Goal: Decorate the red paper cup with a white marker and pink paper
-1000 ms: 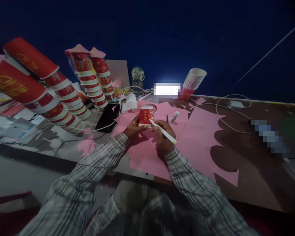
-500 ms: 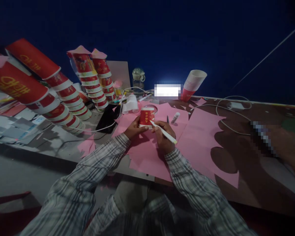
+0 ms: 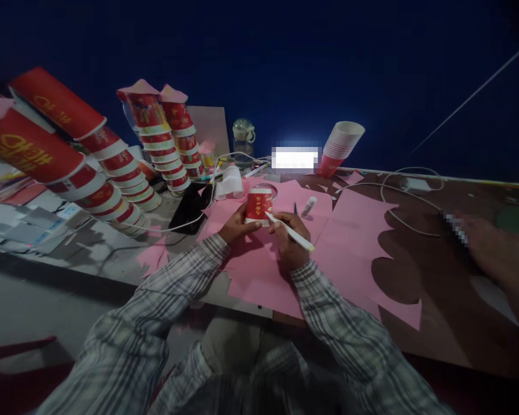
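Observation:
A small red paper cup [image 3: 258, 206] stands upside down on a pink paper sheet [image 3: 350, 230] at the middle of the table. My left hand [image 3: 234, 226] is closed round the cup's left side and steadies it. My right hand [image 3: 289, 237] grips a white pen [image 3: 290, 232] with its tip against the lower right rim of the cup. Both sleeves are plaid.
Leaning stacks of red cups [image 3: 112, 167] fill the left of the table, with two upright stacks [image 3: 164, 138] behind. A tilted stack of cups [image 3: 341, 147] stands at the back. A glue stick [image 3: 308, 206], a black phone [image 3: 189, 207] and white cables [image 3: 398, 196] lie nearby. Another person's arm [image 3: 501, 259] reaches in from the right.
Another person's arm has come in from the right edge and moved further left over the table. My hands, the cup and the pen have barely shifted.

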`<control>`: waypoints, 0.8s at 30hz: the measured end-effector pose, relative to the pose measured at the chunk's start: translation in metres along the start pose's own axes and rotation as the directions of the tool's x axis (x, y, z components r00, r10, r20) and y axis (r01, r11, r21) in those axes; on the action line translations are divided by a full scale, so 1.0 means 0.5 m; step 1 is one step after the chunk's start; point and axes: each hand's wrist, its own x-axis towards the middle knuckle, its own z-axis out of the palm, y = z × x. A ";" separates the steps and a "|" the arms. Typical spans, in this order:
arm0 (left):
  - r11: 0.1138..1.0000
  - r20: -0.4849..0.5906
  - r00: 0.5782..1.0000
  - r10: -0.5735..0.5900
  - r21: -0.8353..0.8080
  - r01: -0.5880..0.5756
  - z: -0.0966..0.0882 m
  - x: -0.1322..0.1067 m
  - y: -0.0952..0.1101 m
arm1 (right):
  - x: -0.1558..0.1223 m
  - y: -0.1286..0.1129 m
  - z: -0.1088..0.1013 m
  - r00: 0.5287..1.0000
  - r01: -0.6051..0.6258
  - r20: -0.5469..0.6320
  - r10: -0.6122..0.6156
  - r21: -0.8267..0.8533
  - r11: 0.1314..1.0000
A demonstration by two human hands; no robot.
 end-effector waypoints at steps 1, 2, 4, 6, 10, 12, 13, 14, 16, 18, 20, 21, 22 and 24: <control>1.000 0.003 1.000 -0.001 0.006 0.001 0.000 0.000 0.000 | 0.000 0.000 0.000 1.000 0.005 0.005 -0.005 0.002 1.000; 1.000 0.006 1.000 -0.004 0.012 0.004 0.000 0.000 0.001 | 0.000 0.000 0.000 1.000 0.009 0.013 -0.009 0.002 1.000; 1.000 0.016 1.000 -0.015 0.018 0.015 0.000 0.000 0.001 | 0.000 -0.004 0.000 1.000 0.010 0.028 -0.010 -0.005 1.000; 1.000 0.019 1.000 -0.017 0.019 0.017 -0.001 -0.001 0.001 | -0.001 -0.009 -0.002 1.000 0.007 0.029 -0.007 -0.013 1.000; 0.999 0.002 1.000 -0.014 0.029 0.014 -0.004 -0.001 0.000 | -0.001 -0.013 -0.006 1.000 -0.004 0.015 0.004 -0.007 1.000; 0.999 -0.002 1.000 -0.020 0.032 0.021 -0.005 0.000 -0.001 | -0.001 -0.012 -0.005 1.000 -0.014 0.019 0.014 -0.008 1.000; 0.999 -0.002 1.000 -0.021 0.031 0.021 -0.005 0.001 -0.001 | -0.001 -0.012 -0.005 1.000 -0.021 0.017 0.021 -0.009 1.000; 0.999 -0.003 1.000 -0.019 0.030 0.019 -0.006 0.003 -0.002 | 0.000 -0.011 -0.004 1.000 -0.029 0.010 0.029 -0.011 1.000; 0.999 -0.001 1.000 -0.013 0.031 0.013 -0.007 0.005 -0.004 | 0.001 -0.010 -0.001 0.999 -0.039 -0.018 0.039 -0.005 0.999; 0.999 0.006 1.000 -0.012 0.035 0.012 -0.008 0.007 -0.005 | 0.001 -0.008 0.001 0.998 -0.036 -0.043 0.036 0.013 0.999; 0.999 0.011 1.000 -0.012 0.039 0.012 -0.009 0.008 -0.006 | 0.002 -0.006 0.002 0.998 -0.035 -0.054 0.037 0.023 0.999; 0.999 0.013 1.000 -0.011 0.039 0.010 -0.009 0.008 -0.006 | 0.002 -0.006 0.002 0.998 -0.039 -0.056 0.040 0.025 0.999; 0.999 0.015 1.000 -0.010 0.040 0.009 -0.010 0.008 -0.006 | 0.002 -0.005 0.001 0.998 -0.044 -0.053 0.045 0.025 0.999; 0.999 0.017 1.000 -0.008 0.044 0.007 -0.011 0.008 -0.007 | 0.002 -0.006 0.000 0.998 -0.049 -0.044 0.050 0.023 0.999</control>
